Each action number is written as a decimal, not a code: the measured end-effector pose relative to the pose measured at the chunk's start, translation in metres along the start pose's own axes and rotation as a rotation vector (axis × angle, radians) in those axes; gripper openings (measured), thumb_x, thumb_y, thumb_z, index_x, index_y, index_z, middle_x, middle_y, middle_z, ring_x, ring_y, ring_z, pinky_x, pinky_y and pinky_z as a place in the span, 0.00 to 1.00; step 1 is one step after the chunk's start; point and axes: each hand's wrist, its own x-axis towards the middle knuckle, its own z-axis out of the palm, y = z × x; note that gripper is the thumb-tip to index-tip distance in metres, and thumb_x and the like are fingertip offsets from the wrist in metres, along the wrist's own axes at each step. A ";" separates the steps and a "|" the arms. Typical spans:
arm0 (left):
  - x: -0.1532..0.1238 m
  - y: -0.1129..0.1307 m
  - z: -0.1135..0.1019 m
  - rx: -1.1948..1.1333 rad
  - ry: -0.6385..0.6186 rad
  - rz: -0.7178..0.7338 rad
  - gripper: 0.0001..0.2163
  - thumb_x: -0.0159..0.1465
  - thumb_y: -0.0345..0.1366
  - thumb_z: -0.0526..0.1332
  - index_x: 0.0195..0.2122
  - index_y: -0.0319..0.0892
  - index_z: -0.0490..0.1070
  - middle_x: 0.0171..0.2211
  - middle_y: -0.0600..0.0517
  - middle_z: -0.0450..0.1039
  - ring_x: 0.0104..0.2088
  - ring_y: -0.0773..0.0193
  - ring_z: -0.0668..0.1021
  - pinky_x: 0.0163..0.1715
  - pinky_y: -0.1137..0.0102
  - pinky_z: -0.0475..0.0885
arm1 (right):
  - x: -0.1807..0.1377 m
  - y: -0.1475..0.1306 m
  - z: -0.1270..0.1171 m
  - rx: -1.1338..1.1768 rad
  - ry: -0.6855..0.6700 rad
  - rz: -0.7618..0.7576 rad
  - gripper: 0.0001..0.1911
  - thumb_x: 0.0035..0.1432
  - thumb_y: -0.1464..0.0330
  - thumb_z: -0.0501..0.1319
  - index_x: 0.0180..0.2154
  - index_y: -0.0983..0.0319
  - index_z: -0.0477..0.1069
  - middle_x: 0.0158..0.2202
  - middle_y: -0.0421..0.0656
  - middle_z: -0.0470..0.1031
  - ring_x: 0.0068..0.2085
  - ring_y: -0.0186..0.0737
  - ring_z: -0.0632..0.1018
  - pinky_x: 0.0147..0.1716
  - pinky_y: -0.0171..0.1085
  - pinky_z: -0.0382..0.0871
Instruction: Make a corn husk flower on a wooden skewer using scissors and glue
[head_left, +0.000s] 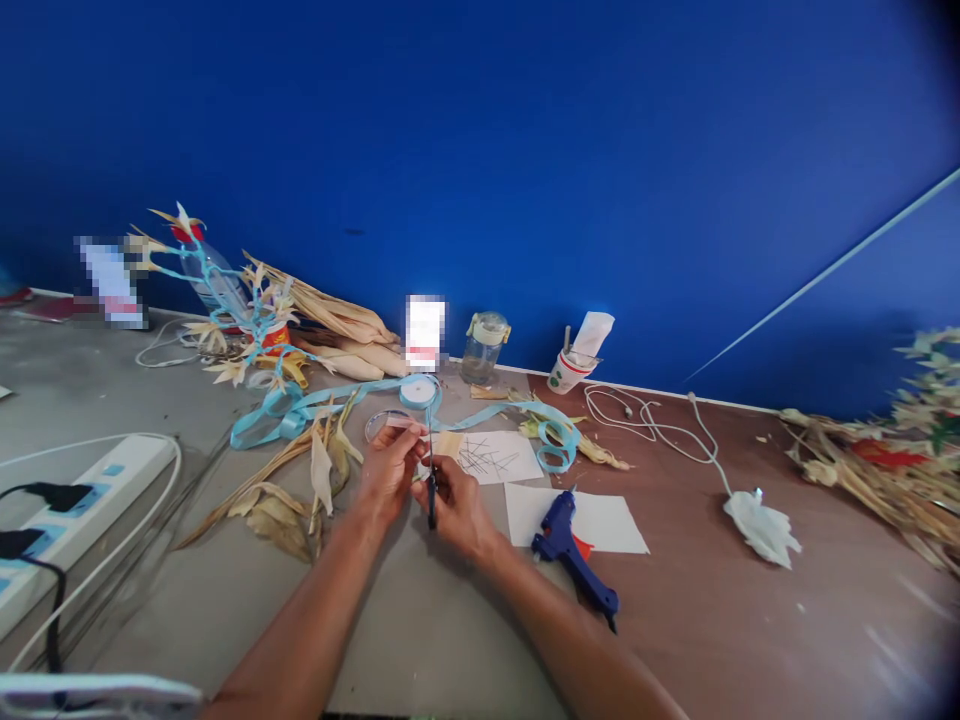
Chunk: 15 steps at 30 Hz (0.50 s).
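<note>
My right hand (pixel 454 503) grips black-handled scissors (pixel 432 490), the blades pointing away from me. Close beside it, my left hand (pixel 391 466) has its fingers pinched together near the blades. What sits between those fingertips is too small to make out. Behind the hands lies a roll of light blue ribbon (pixel 418 390), with loose ribbon trailing to both sides. A white sheet (pixel 517 455) bearing several thin dark wires is just past my right hand. Left of my hands are dried corn husks (pixel 321 470). A blue glue gun (pixel 574 560) rests partly on white paper (pixel 621 522).
A power strip (pixel 124 480) with plugs and cables occupies the left. A blue-wrapped branch with husk flowers (pixel 259 315), a glass jar (pixel 484 350) and a paper cup (pixel 570 370) stand along the wall. White cable (pixel 637 420) and crumpled tissue (pixel 761 527) lie right.
</note>
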 end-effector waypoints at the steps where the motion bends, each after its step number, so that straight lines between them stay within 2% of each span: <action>1: -0.001 -0.001 0.001 0.002 0.009 -0.014 0.11 0.45 0.34 0.71 0.25 0.39 0.70 0.22 0.56 0.71 0.19 0.75 0.68 0.21 0.76 0.64 | 0.000 0.000 0.000 -0.007 0.006 -0.008 0.19 0.53 0.61 0.59 0.45 0.64 0.67 0.24 0.37 0.67 0.23 0.32 0.65 0.23 0.31 0.57; 9: -0.005 -0.001 0.006 0.039 0.031 -0.041 0.11 0.44 0.35 0.71 0.24 0.39 0.71 0.21 0.57 0.69 0.20 0.74 0.68 0.23 0.75 0.65 | 0.001 0.007 0.002 0.046 0.037 -0.032 0.18 0.55 0.61 0.59 0.45 0.63 0.68 0.28 0.39 0.71 0.26 0.33 0.69 0.26 0.32 0.61; 15: -0.005 -0.004 0.006 0.041 0.046 -0.048 0.11 0.43 0.35 0.71 0.24 0.39 0.71 0.21 0.57 0.69 0.20 0.74 0.68 0.23 0.75 0.64 | 0.001 0.007 0.003 0.073 0.041 -0.037 0.16 0.55 0.61 0.59 0.43 0.63 0.68 0.27 0.39 0.71 0.26 0.33 0.69 0.27 0.32 0.62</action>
